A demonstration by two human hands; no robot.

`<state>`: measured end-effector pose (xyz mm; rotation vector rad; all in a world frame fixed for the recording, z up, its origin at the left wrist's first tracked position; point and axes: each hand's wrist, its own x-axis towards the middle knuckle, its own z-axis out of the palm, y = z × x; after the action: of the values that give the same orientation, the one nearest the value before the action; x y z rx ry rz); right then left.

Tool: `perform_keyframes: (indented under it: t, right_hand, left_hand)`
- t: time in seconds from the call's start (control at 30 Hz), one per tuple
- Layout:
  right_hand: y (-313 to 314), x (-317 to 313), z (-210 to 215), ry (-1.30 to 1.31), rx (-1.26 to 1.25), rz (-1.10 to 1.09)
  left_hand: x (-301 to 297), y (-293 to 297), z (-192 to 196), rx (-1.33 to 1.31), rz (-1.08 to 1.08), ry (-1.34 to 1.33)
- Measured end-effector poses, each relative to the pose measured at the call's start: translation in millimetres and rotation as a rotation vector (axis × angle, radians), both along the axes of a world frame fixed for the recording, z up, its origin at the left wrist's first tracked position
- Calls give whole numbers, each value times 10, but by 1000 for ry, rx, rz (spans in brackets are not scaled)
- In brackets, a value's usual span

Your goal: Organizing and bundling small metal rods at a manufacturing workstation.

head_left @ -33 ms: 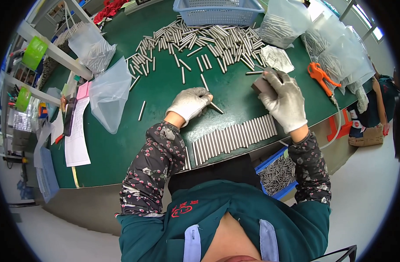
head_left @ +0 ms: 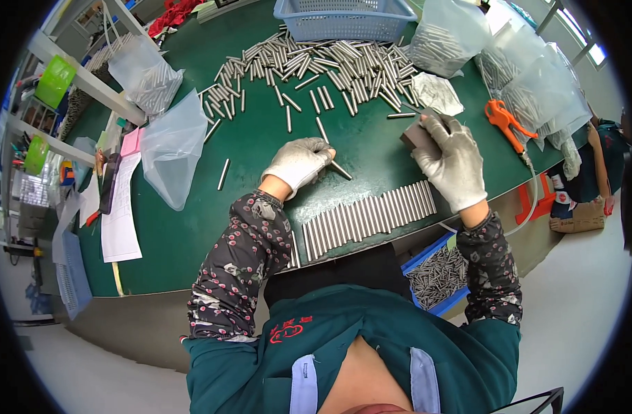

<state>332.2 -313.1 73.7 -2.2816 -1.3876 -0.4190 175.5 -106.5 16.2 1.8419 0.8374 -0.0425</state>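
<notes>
My left hand (head_left: pixel 299 165), in a pale work glove, has its fingers closed on a short metal rod (head_left: pixel 341 170) whose end sticks out toward the lower right. Another rod (head_left: pixel 321 128) lies just beyond those fingertips. In my gloved right hand (head_left: pixel 455 162) is a brown-grey block (head_left: pixel 415 139), gripped between thumb and fingers above the table. Between my forearms, a close row of metal rods (head_left: pixel 364 219) lines the table's near edge. A large loose heap of similar rods (head_left: pixel 343 58) spreads across the far side. One single rod (head_left: pixel 223 174) lies left of my left hand.
A blue mesh basket (head_left: pixel 343 26) stands behind the heap. Bags of rods (head_left: pixel 446 41) crowd the right back, near a white cloth (head_left: pixel 437 94) and an orange air gun (head_left: pixel 508 124). A plastic bag (head_left: pixel 174 152) and papers (head_left: pixel 121 214) lie left. Below the edge sits a blue bin (head_left: pixel 437 276).
My right hand and the block have shifted very slightly to the right. My left hand stays practically in place on the rod.
</notes>
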Motion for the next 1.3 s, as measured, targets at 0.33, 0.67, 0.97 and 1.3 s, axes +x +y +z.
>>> perform_keyframes:
  t: [0.33,0.67,0.97,1.3]
  right_hand:
    - [387,-529,-241,107,-49,326]
    - [403,-278,-174,65,-178,67]
    - [338,-508,-96,127,-6,296]
    - [300,-549,-210,94,-41,411]
  left_hand:
    - [-37,29,-163,342,-73,-73]
    - [-21,-45,29,325,-155,54]
    - [-28,-20,-19,326,-160,35]
    - [-9,-28,20,298,-136,20]
